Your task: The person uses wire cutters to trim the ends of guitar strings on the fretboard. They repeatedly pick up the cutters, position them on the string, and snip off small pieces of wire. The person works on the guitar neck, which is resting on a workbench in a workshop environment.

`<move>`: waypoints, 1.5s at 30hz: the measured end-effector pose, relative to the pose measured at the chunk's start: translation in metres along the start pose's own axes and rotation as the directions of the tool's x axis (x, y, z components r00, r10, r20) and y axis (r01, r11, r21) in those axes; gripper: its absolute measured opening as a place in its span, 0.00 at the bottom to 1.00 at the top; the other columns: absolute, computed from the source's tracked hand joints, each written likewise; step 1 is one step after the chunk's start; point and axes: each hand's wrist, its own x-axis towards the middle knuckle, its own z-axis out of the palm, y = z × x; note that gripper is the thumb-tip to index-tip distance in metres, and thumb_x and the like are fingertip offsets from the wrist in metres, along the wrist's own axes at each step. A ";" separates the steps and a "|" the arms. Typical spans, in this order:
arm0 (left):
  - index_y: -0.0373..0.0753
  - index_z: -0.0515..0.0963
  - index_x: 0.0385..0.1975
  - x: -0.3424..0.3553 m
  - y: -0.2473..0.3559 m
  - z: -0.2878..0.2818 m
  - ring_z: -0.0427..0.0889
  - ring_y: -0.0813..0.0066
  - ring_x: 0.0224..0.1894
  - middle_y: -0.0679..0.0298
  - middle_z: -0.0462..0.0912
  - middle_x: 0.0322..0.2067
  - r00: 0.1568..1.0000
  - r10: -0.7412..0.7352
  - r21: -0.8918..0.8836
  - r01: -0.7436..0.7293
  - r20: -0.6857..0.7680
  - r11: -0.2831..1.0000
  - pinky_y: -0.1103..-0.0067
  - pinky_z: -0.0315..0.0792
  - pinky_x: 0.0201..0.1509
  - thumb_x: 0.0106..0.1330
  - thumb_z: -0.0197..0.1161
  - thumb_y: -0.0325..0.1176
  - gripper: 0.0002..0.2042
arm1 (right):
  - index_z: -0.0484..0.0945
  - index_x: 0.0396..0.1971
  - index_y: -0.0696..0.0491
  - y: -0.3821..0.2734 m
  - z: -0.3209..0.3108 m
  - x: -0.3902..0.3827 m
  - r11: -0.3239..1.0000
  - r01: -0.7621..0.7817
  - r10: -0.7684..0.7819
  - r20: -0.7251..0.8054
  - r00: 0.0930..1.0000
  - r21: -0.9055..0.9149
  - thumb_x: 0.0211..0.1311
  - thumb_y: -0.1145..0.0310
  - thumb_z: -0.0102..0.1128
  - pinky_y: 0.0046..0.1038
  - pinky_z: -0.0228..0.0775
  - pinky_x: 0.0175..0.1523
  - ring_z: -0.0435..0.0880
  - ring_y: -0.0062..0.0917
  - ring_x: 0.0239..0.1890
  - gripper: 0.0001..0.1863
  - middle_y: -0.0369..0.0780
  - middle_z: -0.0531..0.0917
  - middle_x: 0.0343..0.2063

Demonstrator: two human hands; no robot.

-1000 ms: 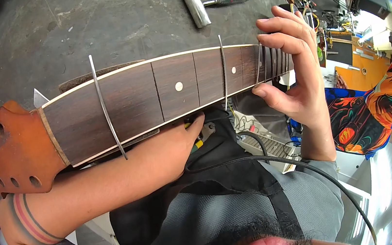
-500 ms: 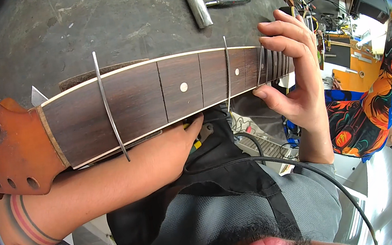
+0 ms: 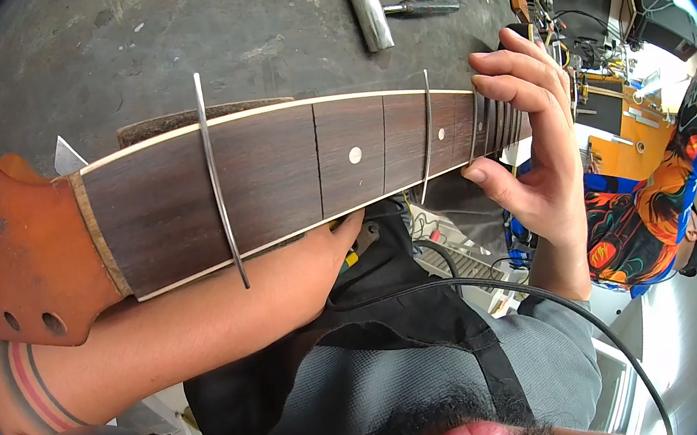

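A guitar neck (image 3: 269,175) with a dark fretboard, pale edge binding and round dot inlays lies across in front of me. Its orange-brown headstock (image 3: 30,243) is at the left. Two loose fret wires, one longer (image 3: 218,186) and one to its right (image 3: 427,134), lie crosswise on the board, their ends overhanging. Toward the neck's far right end, my right hand (image 3: 541,120) is curled across the board, thumb at the near edge and fingertips at the far edge, at the ends of another fret wire (image 3: 474,125). My left hand (image 3: 338,240) reaches under the neck; most fingers are hidden.
Beyond the neck, a metal-headed hammer (image 3: 371,10) lies on the dark worktop (image 3: 213,34). A brown block (image 3: 180,121) shows behind the neck. A black cable (image 3: 540,285) crosses my apron. Tools clutter the right side, where another person (image 3: 651,202) is.
The view has shifted slightly, so the neck, the loose fret wires and the hammer appear a little farther right. Both my hands keep nearly the same pose.
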 end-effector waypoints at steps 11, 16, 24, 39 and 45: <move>0.23 0.56 0.81 0.011 0.009 -0.015 0.86 0.38 0.57 0.31 0.83 0.53 0.994 0.024 0.093 -0.034 0.106 0.995 0.59 0.79 0.64 0.58 0.71 0.25 0.48 | 0.81 0.62 0.53 0.001 -0.038 -0.003 0.993 -0.038 0.048 -0.089 0.995 0.114 0.54 0.58 0.84 0.60 0.47 0.83 0.71 0.50 0.77 0.36 0.43 0.83 0.66; 0.24 0.62 0.79 0.027 0.010 0.011 0.81 0.39 0.67 0.32 0.79 0.63 0.984 -0.039 0.107 0.021 0.176 0.994 0.60 0.75 0.73 0.60 0.68 0.27 0.43 | 0.65 0.74 0.56 -0.012 -0.035 -0.062 0.416 0.165 0.119 -0.234 0.965 0.894 0.65 0.76 0.73 0.37 0.80 0.59 0.89 0.34 0.47 0.39 0.49 0.85 0.46; 0.41 0.66 0.79 0.034 0.029 0.037 0.81 0.43 0.64 0.48 0.79 0.61 1.000 -0.024 -0.113 0.023 -0.003 0.993 0.58 0.76 0.71 0.61 0.64 0.25 0.39 | 0.65 0.69 0.54 -0.014 -0.001 -0.118 -0.241 0.147 0.192 -0.101 0.976 0.959 0.82 0.76 0.54 0.28 0.84 0.39 0.87 0.28 0.26 0.21 0.46 0.85 0.36; 0.34 0.57 0.83 0.012 0.114 0.131 0.79 0.71 0.49 0.61 0.76 0.48 0.650 -0.506 -0.786 -0.243 -0.567 0.568 0.73 0.73 0.62 0.56 0.59 0.24 0.46 | 0.75 0.52 0.58 0.006 0.048 -0.148 -0.198 0.152 0.211 -0.109 0.971 0.968 0.86 0.71 0.57 0.18 0.71 0.36 0.76 0.14 0.27 0.07 0.32 0.80 0.31; 0.35 0.59 0.84 0.039 0.158 0.103 0.76 0.68 0.54 0.59 0.75 0.55 0.570 -0.356 -0.408 0.040 -0.741 0.912 0.70 0.71 0.69 0.60 0.53 0.15 0.44 | 0.73 0.55 0.58 -0.002 0.072 -0.159 -0.045 0.288 0.341 -0.256 0.905 0.957 0.86 0.72 0.55 0.19 0.59 0.35 0.66 0.11 0.29 0.07 0.31 0.74 0.32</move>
